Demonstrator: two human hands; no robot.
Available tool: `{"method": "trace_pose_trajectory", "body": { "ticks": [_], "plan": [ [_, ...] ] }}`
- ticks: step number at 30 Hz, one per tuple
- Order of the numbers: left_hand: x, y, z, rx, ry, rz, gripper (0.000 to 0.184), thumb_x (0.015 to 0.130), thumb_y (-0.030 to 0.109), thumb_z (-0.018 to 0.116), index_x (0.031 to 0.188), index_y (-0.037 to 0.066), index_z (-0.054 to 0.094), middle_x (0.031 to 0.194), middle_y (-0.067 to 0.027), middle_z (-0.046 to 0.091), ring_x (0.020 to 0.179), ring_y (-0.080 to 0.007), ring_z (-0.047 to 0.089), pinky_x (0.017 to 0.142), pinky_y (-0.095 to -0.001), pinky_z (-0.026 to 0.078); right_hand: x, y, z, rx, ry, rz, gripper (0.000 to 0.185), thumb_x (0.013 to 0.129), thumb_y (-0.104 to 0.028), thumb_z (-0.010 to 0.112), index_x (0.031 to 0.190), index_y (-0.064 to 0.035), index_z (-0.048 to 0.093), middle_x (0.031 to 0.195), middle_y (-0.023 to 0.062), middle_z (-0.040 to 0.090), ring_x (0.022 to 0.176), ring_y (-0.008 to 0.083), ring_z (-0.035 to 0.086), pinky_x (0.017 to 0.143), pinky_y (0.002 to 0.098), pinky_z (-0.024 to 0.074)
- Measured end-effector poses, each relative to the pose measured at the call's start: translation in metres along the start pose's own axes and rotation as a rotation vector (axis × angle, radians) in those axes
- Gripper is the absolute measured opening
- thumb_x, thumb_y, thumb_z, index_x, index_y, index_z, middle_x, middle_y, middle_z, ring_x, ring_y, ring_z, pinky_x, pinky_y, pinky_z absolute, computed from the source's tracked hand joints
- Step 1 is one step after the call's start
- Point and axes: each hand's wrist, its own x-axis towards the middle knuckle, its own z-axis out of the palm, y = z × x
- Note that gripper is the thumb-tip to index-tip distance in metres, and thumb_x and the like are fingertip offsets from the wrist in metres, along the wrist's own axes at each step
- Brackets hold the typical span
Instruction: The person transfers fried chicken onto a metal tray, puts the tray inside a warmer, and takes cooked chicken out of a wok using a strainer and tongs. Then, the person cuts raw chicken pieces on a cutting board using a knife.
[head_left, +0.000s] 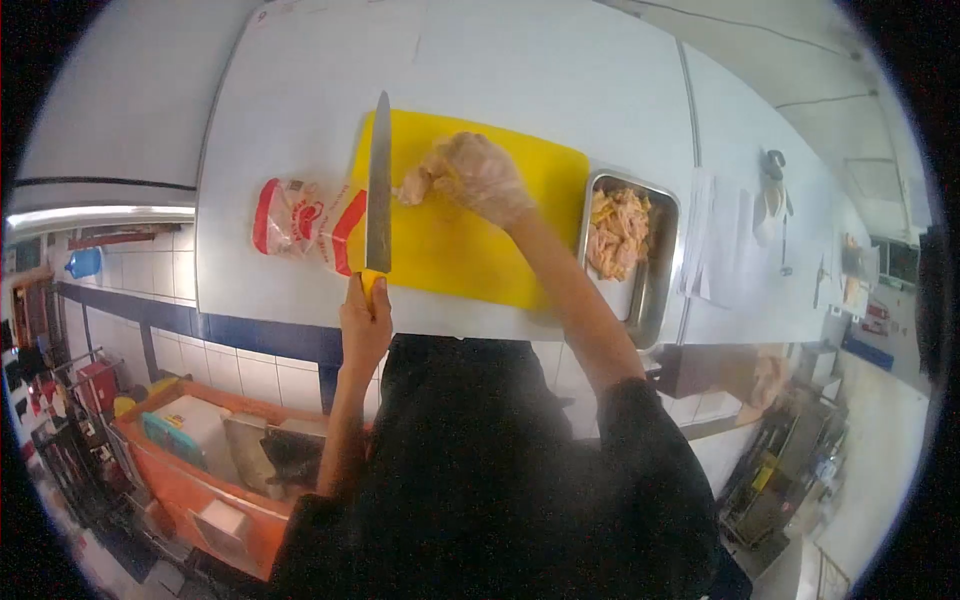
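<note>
My left hand [367, 322] is bare and closed around the yellow handle of a long kitchen knife [379, 180]. Its blade points away from me over the left edge of a yellow cutting board [470, 262]. On the board, my right hand [486, 180], in a clear plastic glove, has its fingers curled over a piece of raw-looking chicken [414, 186]. Part of that chicken is hidden under the fingers. To the right of the board stands a metal tray [664, 270] with cut chicken pieces [618, 235] in it.
A clear plastic bag with red print [293, 222] lies left of the board, partly behind the blade. White sheets [715, 240] and utensils [773, 185] lie on the table's right side. Below left is an orange bin [180, 490] holding boards and containers.
</note>
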Motion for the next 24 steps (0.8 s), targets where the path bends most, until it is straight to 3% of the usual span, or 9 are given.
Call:
{"method": "trace_pose_trajectory", "body": {
  "ticks": [2,3,5,12,14,15,18,20,24],
  "plan": [
    [-0.009,0.000,-0.007,-0.002,-0.008,-0.025,0.022,0.099,0.020,0.049,0.101,-0.002,0.050,0.074,-0.0264,0.059,0.070,-0.0474,0.058,0.056,-0.0489,0.042,0.017,-0.005,0.020,-0.433,-0.409,0.002,0.016,0.089,-0.026,0.061,0.088,-0.0118,0.069,0.106,0.0071,0.065,0.094,0.0301,0.062,0.078,0.0378,0.0514],
    [-0.011,-0.001,-0.009,-0.006,-0.010,-0.040,0.021,0.098,0.020,0.050,0.101,-0.002,0.050,0.076,-0.0280,0.060,0.074,-0.0505,0.058,0.058,-0.0506,0.043,0.020,-0.004,0.024,-0.428,-0.414,-0.016,0.016,0.089,-0.026,0.061,0.088,-0.0118,0.069,0.106,0.0071,0.065,0.094,0.0301,0.062,0.078,0.0378,0.0514],
    [-0.014,-0.002,-0.011,-0.033,-0.009,-0.100,0.021,0.098,0.019,0.050,0.099,-0.001,0.049,0.076,-0.0279,0.060,0.074,-0.0505,0.058,0.058,-0.0510,0.043,0.018,-0.001,0.026,-0.014,-0.414,0.357,0.020,0.089,-0.030,0.060,0.085,-0.0114,0.069,0.099,0.0099,0.067,0.090,0.0321,0.063,0.076,0.0408,0.0509],
    [-0.019,-0.010,-0.014,-0.062,-0.014,-0.090,0.019,0.097,0.019,0.052,0.097,0.000,0.048,0.074,-0.0276,0.059,0.072,-0.0506,0.058,0.058,-0.0529,0.042,0.036,-0.008,0.037,-0.322,-0.431,0.181,0.023,0.087,-0.029,0.061,0.087,-0.0074,0.068,0.084,0.0167,0.067,0.085,0.0346,0.065,0.076,0.0420,0.0513],
    [-0.016,-0.009,-0.016,-0.066,-0.005,-0.048,0.019,0.097,0.019,0.052,0.097,0.000,0.049,0.074,-0.0279,0.059,0.072,-0.0506,0.058,0.058,-0.0533,0.042,0.044,-0.013,0.025,-0.272,-0.622,0.185,0.024,0.084,-0.028,0.063,0.095,-0.0066,0.068,0.089,0.0197,0.068,0.088,0.0359,0.065,0.077,0.0409,0.0517],
    [-0.015,-0.009,-0.017,-0.066,0.006,-0.010,0.019,0.097,0.019,0.052,0.098,0.000,0.049,0.075,-0.0281,0.059,0.072,-0.0505,0.058,0.058,-0.0536,0.042,0.047,-0.016,0.019,-0.275,-0.627,0.179,0.024,0.084,-0.028,0.063,0.095,-0.0066,0.068,0.089,0.0197,0.068,0.088,0.0359,0.065,0.077,0.0409,0.0517],
    [-0.013,-0.012,-0.017,-0.077,-0.008,-0.065,0.020,0.097,0.020,0.052,0.099,0.000,0.049,0.076,-0.0286,0.060,0.073,-0.0505,0.059,0.058,-0.0539,0.043,0.053,-0.031,-0.002,-0.168,-0.495,0.468,0.027,0.085,-0.029,0.063,0.100,-0.0061,0.067,0.085,0.0176,0.069,0.081,0.0297,0.066,0.073,0.0377,0.0523],
    [-0.011,-0.011,-0.018,-0.078,-0.027,-0.086,0.021,0.097,0.020,0.053,0.100,0.000,0.049,0.076,-0.0289,0.060,0.074,-0.0504,0.059,0.059,-0.0542,0.043,0.060,-0.041,-0.015,0.101,-0.483,0.615,0.029,0.086,-0.031,0.064,0.099,-0.0053,0.067,0.083,0.0121,0.069,0.074,0.0216,0.065,0.069,0.0333,0.0521],
    [-0.012,-0.005,-0.021,-0.078,-0.101,-0.118,0.024,0.096,0.022,0.054,0.102,0.000,0.048,0.075,-0.0298,0.061,0.074,-0.0510,0.059,0.059,-0.0552,0.043,0.020,-0.011,-0.015,0.388,-0.374,0.903,0.032,0.088,-0.034,0.062,0.099,-0.0045,0.068,0.082,0.0071,0.069,0.069,0.0163,0.062,0.067,0.0293,0.0516]
  ]
}}
